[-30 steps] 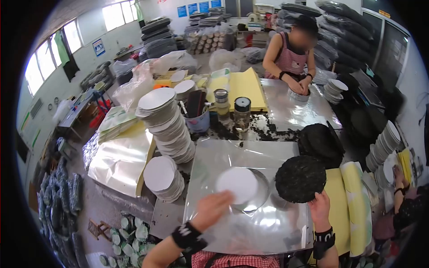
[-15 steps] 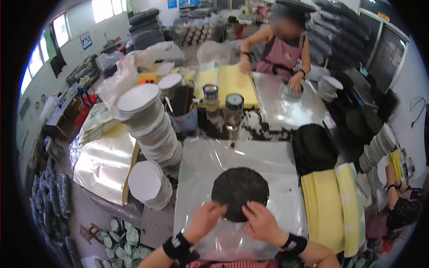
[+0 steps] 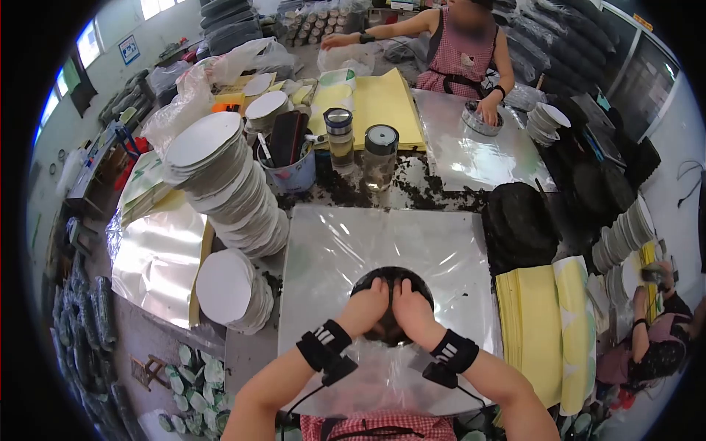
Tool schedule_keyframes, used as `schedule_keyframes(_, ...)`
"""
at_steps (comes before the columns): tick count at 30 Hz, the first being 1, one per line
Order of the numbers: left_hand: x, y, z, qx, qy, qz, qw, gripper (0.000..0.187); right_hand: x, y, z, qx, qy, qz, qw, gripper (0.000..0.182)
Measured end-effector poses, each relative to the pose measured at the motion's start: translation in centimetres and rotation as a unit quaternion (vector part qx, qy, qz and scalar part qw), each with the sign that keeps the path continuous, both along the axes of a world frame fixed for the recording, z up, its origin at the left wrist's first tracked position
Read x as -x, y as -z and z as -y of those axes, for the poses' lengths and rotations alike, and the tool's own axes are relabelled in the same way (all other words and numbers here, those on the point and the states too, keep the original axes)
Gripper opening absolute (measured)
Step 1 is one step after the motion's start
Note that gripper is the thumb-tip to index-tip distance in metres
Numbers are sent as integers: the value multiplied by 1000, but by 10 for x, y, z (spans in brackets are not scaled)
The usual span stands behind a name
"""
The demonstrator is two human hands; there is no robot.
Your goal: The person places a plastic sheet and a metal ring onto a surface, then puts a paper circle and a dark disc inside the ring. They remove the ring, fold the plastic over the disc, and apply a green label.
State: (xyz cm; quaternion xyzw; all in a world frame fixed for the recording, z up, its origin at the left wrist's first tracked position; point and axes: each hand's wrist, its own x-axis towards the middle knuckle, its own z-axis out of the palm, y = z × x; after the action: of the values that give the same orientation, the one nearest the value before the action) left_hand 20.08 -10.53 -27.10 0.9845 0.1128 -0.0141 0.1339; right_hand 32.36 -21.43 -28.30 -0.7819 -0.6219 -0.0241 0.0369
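A round dark disc [image 3: 390, 334] lies on the clear plastic sheet [image 3: 323, 242] in front of me. My left hand [image 3: 366, 307] rests on the disc's left part with its fingers bent together at the tips. My right hand [image 3: 413, 312] presses the right part in the same way, its fingertips beside those of the left. The hands nearly touch over the middle of the disc. How far the fingers dig into the dark material is hidden.
Stacks of white discs [image 3: 224, 287] stand at left, near a cup of tools [image 3: 293, 175]. Beyond are two jars [image 3: 381, 158]. Dark slabs [image 3: 518, 228] and yellow sheets [image 3: 528, 323] lie at right. Across the table a person [image 3: 463, 59] works; another person is at far right.
Both my hands have moved up onto the disc and closer together. The view has shifted slightly. The person opposite has stretched an arm out to the left.
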Motion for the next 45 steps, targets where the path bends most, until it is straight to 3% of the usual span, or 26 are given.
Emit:
schedule_keyframes(1,2,-19,3,33,-22,-15,999,72,-1,-1,1,3,-2,-1,1000,45)
schedule_keyframes(4,18,-18,22,31,-35,41,998,59,5,-25,12,35,5,-67,997,51)
schedule_keyframes(5,34,-24,33,86,-30,133,987,46,3,-30,13,32,-38,-83,995,53)
schedule_keyframes(6,55,-61,47,167,-60,145,973,37,4,-33,16,31,-80,-101,991,55)
schedule_keyframes(8,106,-82,71,122,-67,201,970,37,-3,-15,8,21,-191,-171,966,66)
schedule_keyframes(10,148,-82,89,79,-62,149,984,38,6,-27,5,9,-233,-54,971,72)
schedule_keyframes(12,169,-82,104,-21,-46,110,993,37,5,-16,-1,26,-224,-62,972,75)
schedule_keyframes(15,174,-99,98,-108,-29,140,984,34,7,-17,1,41,-219,-69,972,76)
schedule_keyframes(18,177,-83,114,110,58,14,992,40,14,-24,8,51,-210,-80,973,74)
schedule_keyframes(21,172,-43,123,300,139,-102,938,46,18,-26,8,48,-201,-58,977,73)
schedule_keyframes(22,179,21,107,169,53,43,983,52,22,-24,9,44,-191,-52,979,73)
schedule_keyframes(23,170,28,86,32,-32,186,982,57,27,-22,10,17,-184,-54,981,71)
schedule_keyframes(24,163,33,72,45,-103,247,962,65,26,-21,8,13,-174,-70,982,69)
schedule_keyframes(25,132,-9,66,63,-177,304,934,74,27,-26,9,14,-165,-88,982,67)
schedule_keyframes(26,98,8,58,8,-114,352,929,88,26,-29,11,16,-158,-104,982,65)
schedule_keyframes(28,65,5,73,-33,-54,280,958,90,3,-16,32,-187,-107,-324,921,48)
schedule_keyframes(29,62,2,77,-1,-74,281,957,88,-1,-48,49,-285,-26,-295,912,45)
schedule_keyframes(30,62,2,80,29,-91,280,955,86,-16,-41,77,-341,83,-128,928,51)
schedule_keyframes(31,62,1,79,56,-104,276,954,84,-28,-29,109,-372,197,-182,889,57)
schedule_keyframes(32,60,-2,75,59,-110,278,952,82,-45,4,143,-333,277,-199,879,62)
schedule_keyframes(33,60,-5,76,69,-113,274,953,81,-38,-32,159,-151,352,-472,794,50)
schedule_keyframes(36,57,-9,80,73,-128,274,950,65,-52,-60,191,-101,290,-634,710,35)
schedule_keyframes(40,54,4,84,102,-197,305,926,40,-81,-3,183,-314,289,-747,511,47)
schedule_keyframes(42,45,6,88,111,-260,299,911,38,-69,22,153,-324,199,-744,550,64)
schedule_keyframes(44,36,-11,87,111,-297,274,908,40,-10,-14,99,-290,74,-727,618,95)
schedule_keyframes(45,36,-15,90,113,-312,256,908,42,-2,-22,72,-359,160,-664,636,86)
